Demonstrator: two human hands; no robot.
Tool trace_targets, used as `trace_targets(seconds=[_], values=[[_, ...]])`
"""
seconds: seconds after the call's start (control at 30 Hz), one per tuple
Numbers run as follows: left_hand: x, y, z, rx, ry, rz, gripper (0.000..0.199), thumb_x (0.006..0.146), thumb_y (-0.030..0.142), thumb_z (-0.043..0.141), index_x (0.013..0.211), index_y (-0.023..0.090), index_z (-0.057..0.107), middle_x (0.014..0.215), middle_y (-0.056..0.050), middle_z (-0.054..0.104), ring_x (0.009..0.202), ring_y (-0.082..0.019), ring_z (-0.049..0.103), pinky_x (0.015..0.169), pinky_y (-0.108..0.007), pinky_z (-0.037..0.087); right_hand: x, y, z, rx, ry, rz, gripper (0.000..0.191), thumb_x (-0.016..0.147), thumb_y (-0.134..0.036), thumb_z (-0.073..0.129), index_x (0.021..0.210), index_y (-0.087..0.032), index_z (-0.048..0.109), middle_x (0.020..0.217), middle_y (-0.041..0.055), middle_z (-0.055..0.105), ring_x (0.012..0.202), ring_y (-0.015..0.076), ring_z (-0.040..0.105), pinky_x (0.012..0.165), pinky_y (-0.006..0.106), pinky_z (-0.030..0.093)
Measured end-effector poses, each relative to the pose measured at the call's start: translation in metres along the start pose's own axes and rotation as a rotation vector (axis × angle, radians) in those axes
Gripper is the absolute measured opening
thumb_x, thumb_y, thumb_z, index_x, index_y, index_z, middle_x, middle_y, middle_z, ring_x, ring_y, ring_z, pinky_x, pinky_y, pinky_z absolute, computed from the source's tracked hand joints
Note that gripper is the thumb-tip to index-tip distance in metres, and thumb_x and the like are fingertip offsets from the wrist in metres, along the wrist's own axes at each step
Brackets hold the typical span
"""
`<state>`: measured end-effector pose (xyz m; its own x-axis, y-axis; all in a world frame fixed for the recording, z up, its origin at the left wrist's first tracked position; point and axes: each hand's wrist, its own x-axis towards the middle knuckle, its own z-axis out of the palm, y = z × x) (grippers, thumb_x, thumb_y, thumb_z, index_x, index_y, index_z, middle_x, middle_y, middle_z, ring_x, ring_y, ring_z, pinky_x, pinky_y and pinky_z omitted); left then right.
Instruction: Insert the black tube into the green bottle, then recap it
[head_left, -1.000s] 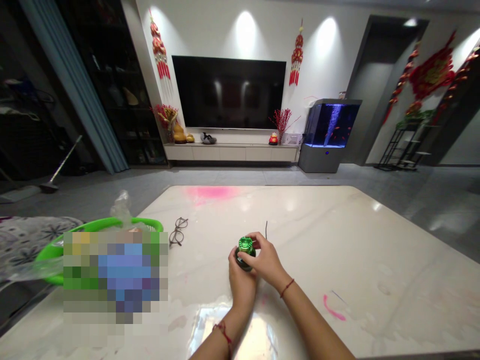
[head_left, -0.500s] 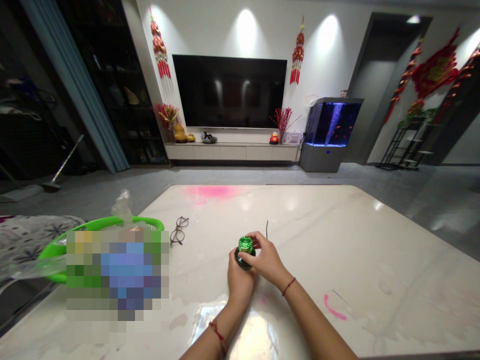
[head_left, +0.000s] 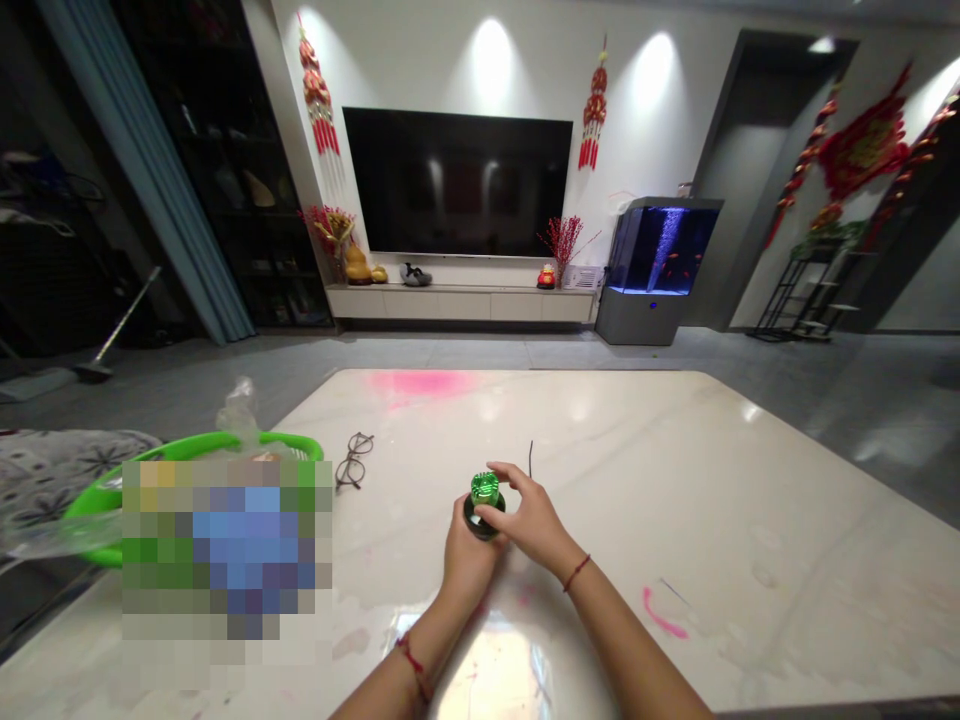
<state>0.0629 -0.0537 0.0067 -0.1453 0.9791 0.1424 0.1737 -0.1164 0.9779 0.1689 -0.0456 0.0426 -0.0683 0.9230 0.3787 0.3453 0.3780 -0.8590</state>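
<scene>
A small dark round jar with a shiny green lid (head_left: 484, 492) stands on the white marble table (head_left: 675, 470). My left hand (head_left: 465, 555) wraps the jar's dark body from below and behind. My right hand (head_left: 529, 520) rests over the jar from the right, its fingertips pinching the green lid. Both wrists wear a thin red string.
Folded glasses (head_left: 351, 462) lie left of the jar, and a thin black wire (head_left: 530, 459) lies just beyond it. A green basket (head_left: 187, 450) with a clear plastic bag sits at the table's left edge, partly blurred. Pink marks stain the tabletop.
Both hands stay on the jar; my left forearm has swung further left and the jar has shifted very slightly left.
</scene>
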Motion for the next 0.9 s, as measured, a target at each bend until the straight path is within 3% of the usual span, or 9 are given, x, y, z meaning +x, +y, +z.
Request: trace_targets(seconds=[0.23, 0.57, 0.7, 0.9], values=[[0.008, -0.002, -0.006, 0.007, -0.077, 0.04, 0.048, 0.053, 0.017, 0.067, 0.098, 0.015, 0.048, 0.089, -0.005, 0.062, 0.079, -0.019, 0.06, 0.07, -0.029, 0.046, 0.001, 0.005, -0.007, 0.07, 0.009, 0.017, 0.047, 0.062, -0.025, 0.067, 0.108, -0.021, 0.055, 0.099, 0.0057, 0.064, 0.096, 0.0188, 0.059, 0.089, 0.037, 0.044], [0.011, -0.002, -0.008, 0.064, -0.097, 0.038, 0.043, 0.053, 0.015, 0.065, 0.093, 0.015, 0.049, 0.082, -0.002, 0.061, 0.075, -0.017, 0.058, 0.067, -0.028, 0.044, 0.0, 0.005, -0.01, 0.148, 0.027, 0.029, 0.035, 0.068, -0.021, 0.061, 0.103, -0.019, 0.057, 0.094, 0.0062, 0.066, 0.09, 0.018, 0.062, 0.086, 0.037, 0.046], [0.011, 0.006, -0.009, 0.067, -0.102, 0.046, 0.042, 0.054, 0.013, 0.064, 0.093, 0.016, 0.049, 0.084, -0.003, 0.061, 0.075, -0.017, 0.058, 0.066, -0.027, 0.044, -0.002, 0.001, -0.006, 0.147, 0.016, 0.02, 0.039, 0.066, -0.021, 0.064, 0.104, -0.019, 0.056, 0.097, 0.0062, 0.065, 0.09, 0.0181, 0.061, 0.086, 0.037, 0.046], [0.013, 0.012, -0.011, 0.081, -0.065, 0.072, 0.045, 0.054, 0.012, 0.064, 0.096, 0.016, 0.049, 0.084, -0.002, 0.062, 0.073, -0.016, 0.059, 0.064, -0.026, 0.044, 0.0, -0.003, -0.001, 0.163, 0.111, 0.026, 0.049, 0.062, -0.027, 0.069, 0.108, -0.019, 0.052, 0.105, 0.0077, 0.061, 0.091, 0.0188, 0.06, 0.085, 0.037, 0.047]])
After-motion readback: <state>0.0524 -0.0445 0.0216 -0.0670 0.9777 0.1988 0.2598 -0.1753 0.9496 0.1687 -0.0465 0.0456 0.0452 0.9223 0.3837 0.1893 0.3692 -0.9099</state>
